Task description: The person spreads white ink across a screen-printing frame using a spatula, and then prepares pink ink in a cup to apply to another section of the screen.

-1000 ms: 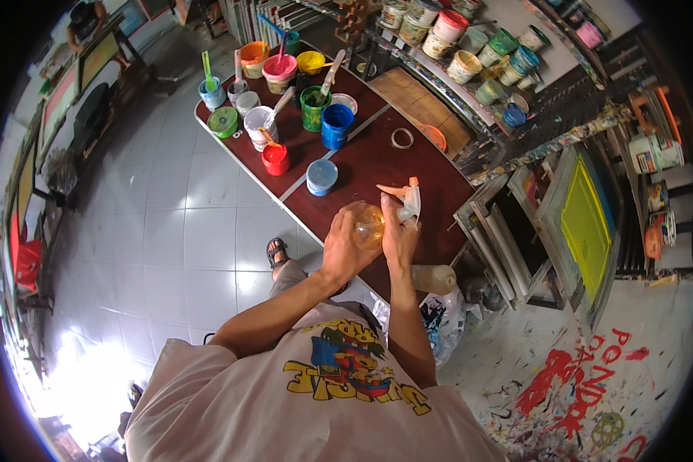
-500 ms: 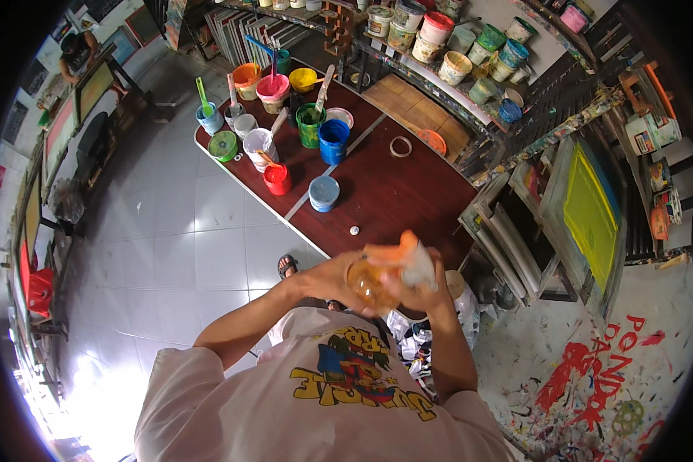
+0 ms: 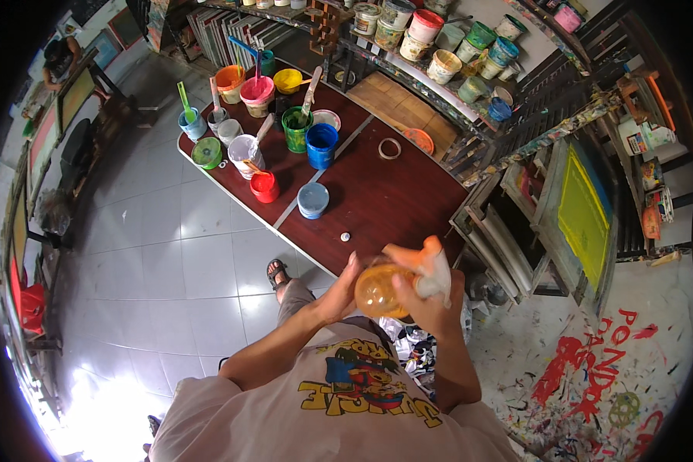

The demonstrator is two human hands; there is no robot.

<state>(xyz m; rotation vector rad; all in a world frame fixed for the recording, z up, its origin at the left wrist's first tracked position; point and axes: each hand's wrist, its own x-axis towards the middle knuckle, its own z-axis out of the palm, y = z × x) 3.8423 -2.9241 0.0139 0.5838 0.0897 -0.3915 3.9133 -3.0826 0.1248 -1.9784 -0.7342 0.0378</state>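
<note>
A spray bottle (image 3: 380,292) with amber liquid and an orange-and-white trigger head lies tilted in front of my chest. My right hand (image 3: 434,309) is wrapped round it just below the head, the thumb across the bottle. Beside the bottle's rounded base is my left hand (image 3: 337,296), its fingers stretched out; whether it touches the base I cannot tell. On the dark red table (image 3: 369,204) just beyond stand a small white cap (image 3: 345,237) and a light blue tub (image 3: 313,200).
Paint pots, among them a blue pot (image 3: 322,146), a green pot (image 3: 296,129) and a red pot (image 3: 264,187), crowd the table's far left. A tape roll (image 3: 390,148) lies farther right. Framed screens (image 3: 584,219) lean at the right. Another person (image 3: 60,61) is at the far left.
My left hand has come off the bottle and opened beside it. The bottle in my right hand has shifted slightly right. A sandaled foot has stepped forward, and the view has moved a little.
</note>
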